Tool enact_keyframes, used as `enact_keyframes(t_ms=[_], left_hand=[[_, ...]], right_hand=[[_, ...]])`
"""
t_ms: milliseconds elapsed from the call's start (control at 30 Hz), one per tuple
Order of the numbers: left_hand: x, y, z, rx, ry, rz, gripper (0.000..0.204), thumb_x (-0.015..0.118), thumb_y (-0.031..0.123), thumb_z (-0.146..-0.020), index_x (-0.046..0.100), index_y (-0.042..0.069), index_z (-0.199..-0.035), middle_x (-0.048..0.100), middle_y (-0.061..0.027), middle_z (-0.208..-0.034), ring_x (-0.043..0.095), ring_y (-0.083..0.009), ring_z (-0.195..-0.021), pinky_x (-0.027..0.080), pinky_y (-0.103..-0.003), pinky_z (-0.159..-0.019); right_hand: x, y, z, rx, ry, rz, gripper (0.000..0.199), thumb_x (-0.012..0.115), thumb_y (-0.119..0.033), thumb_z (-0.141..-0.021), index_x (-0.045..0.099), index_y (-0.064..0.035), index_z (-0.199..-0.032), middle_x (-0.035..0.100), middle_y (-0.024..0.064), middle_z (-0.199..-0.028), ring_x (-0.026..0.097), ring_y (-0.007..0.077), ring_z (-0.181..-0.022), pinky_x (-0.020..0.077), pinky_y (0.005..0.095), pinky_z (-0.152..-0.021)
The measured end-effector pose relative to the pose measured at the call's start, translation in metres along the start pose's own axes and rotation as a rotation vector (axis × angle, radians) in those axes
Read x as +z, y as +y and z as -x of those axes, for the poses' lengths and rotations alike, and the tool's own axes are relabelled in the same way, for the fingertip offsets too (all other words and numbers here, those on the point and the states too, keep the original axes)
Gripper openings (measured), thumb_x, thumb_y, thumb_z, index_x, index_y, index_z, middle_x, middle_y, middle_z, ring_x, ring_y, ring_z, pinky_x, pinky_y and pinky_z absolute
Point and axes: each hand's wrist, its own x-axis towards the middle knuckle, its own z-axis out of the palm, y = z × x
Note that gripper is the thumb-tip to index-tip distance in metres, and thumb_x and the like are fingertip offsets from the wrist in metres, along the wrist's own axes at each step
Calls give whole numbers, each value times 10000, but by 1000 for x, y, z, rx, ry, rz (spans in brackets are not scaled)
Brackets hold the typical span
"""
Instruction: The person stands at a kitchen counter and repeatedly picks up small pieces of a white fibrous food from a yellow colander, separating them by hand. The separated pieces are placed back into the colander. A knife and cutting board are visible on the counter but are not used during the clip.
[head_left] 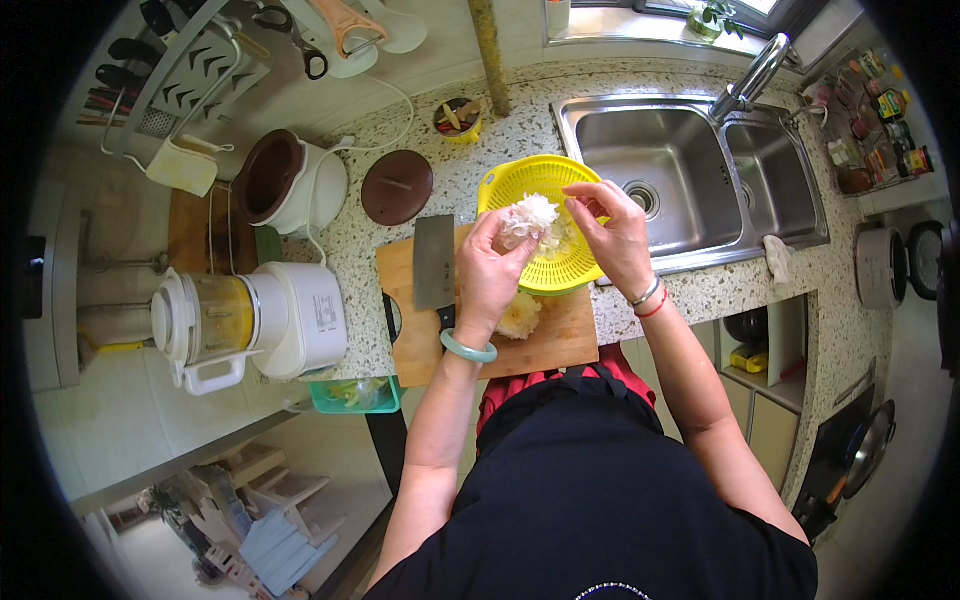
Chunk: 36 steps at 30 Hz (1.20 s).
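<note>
Pinches with the left grip [484, 280], between thumb and fingers, a white ruffled clump [530, 218]. Holds this clump raised over the yellow strainer basket [508, 176]. Holds the right grip [615, 240] just beside the clump, on its right side, with fingers bent and thumb near to the fingertips. Cannot tell from this view about any small piece being pinched there. Has some pale loose pieces [562, 241] lying inside the basket. Has also a second pale clump [519, 317] resting on the wooden cutting board [574, 325], to the right of the left wrist. Has a cleaver [433, 262] lying on the left part of the same board, with handle toward the body. Wears a pale green bangle [468, 346] on the left wrist and a red string [654, 304] on the right one. Stands before a speckled bench [362, 290], with a steel sink [650, 150] to the right of the basket and, to the left, a brown lid [397, 188], a white pot [325, 188] and a white blender [308, 320].
</note>
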Motion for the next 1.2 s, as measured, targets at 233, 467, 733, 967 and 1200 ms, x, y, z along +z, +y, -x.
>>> enact_keyframes(t_ms=[233,467,733,967,1200], left_hand=[[4,8,1,196,61,-269,281,765,22,-779,677,7,-1045,652,-57,-956,648,-142,-880,512,-266,-770],[3,12,1,301,69,-358,303,758,-11,-752,682,20,-1044,662,-75,-982,658,-190,-878,520,-296,-773],[4,11,2,226,42,-282,283,752,-9,-765,686,7,-1040,661,-64,-979,652,-168,-872,516,-276,-780],[-1,8,1,144,11,-149,242,741,-4,-794,692,-5,-1030,665,-42,-971,636,-114,-873,510,-254,-782],[-7,0,-1,61,-33,-43,263,743,-9,-797,676,-12,-1052,653,-43,-978,634,-125,-882,515,-258,-780]], right_hand=[[-2,-29,-2,96,-171,-77,168,743,-125,-839,668,15,-892,696,58,-781,635,86,-686,519,239,-658],[4,-22,0,23,-116,-58,120,709,-62,-826,652,21,-891,690,72,-764,651,104,-684,532,251,-656],[8,-13,1,-84,-102,51,124,699,-36,-804,631,12,-896,672,78,-731,651,124,-656,531,266,-630],[7,-4,2,122,-230,-149,75,647,-31,-878,599,26,-886,669,38,-796,643,94,-707,524,243,-630],[4,1,1,311,-347,-516,102,615,-77,-934,597,24,-926,629,3,-807,607,52,-729,523,204,-669]])
